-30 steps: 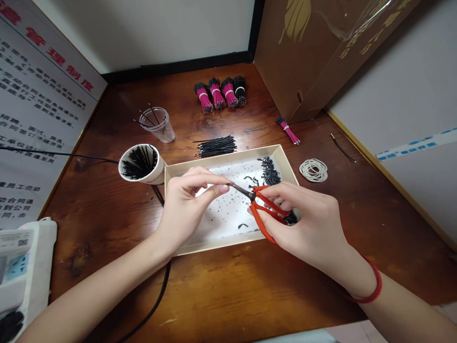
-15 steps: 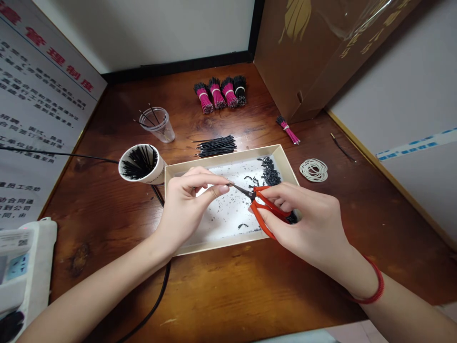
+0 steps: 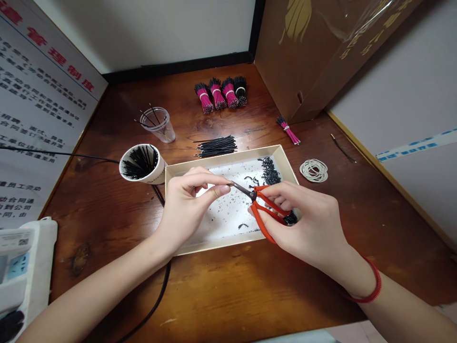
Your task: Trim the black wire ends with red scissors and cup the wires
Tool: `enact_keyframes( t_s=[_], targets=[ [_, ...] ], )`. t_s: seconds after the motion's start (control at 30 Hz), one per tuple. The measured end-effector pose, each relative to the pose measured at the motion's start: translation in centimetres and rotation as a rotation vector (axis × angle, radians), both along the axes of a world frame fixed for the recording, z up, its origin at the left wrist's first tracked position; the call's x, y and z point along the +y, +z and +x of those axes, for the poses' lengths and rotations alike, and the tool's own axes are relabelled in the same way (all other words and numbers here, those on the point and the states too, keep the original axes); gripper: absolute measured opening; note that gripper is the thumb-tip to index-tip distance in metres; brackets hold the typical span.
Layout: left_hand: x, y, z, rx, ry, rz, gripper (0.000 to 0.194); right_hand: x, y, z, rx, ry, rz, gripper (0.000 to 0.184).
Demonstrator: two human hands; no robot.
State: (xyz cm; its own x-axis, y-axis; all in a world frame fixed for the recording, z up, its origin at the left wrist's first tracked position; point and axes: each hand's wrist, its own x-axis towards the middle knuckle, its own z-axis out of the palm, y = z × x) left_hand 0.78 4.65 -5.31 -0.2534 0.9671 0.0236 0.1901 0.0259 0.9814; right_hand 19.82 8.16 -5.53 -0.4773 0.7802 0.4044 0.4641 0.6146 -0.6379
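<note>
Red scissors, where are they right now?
In the head view, the red-handled scissors are in the person's right hand, above the right side of the shallow cardboard tray, with their dark tips pointing toward the left hand.

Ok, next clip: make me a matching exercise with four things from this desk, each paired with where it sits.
Things:
1. Scissors with orange handles
2. Loop of rubber bands
3. Paper cup
4. Pink-and-black wire bundles

Places:
A. In a row behind the tray
B. Tilted at the tray's left corner, full of black wires
C. In the right hand
D. On the desk, right of the tray

Pairs: 1-C, 2-D, 3-B, 4-A
</note>
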Motion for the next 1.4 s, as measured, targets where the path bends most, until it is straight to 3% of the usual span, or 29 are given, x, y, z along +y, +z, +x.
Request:
enact_keyframes(
  t_s=[1.03, 1.2, 1.3, 1.4],
  targets=[
    [0.0, 0.1, 0.0, 0.015, 0.014, -0.034, 0.007, -0.1, 0.0, 0.3, -0.017, -0.007, -0.026, 0.014],
    [0.2, 0.0, 0.0, -0.177, 0.009, -0.147, 0.007, 0.4, 0.1, -0.1, 0.12, -0.112, -0.307, 0.011],
    [0.3, -0.3, 0.0, -0.374, -0.055, -0.241, 0.011, 0.7, 0.2, -0.9, 0.324, -0.028, -0.528, 0.018],
    [0.2, -0.4, 0.0, -0.424, -0.19, -0.312, 0.009, 0.8, 0.3, -1.8, 0.465, 0.042, -0.704, 0.026]
  ],
)
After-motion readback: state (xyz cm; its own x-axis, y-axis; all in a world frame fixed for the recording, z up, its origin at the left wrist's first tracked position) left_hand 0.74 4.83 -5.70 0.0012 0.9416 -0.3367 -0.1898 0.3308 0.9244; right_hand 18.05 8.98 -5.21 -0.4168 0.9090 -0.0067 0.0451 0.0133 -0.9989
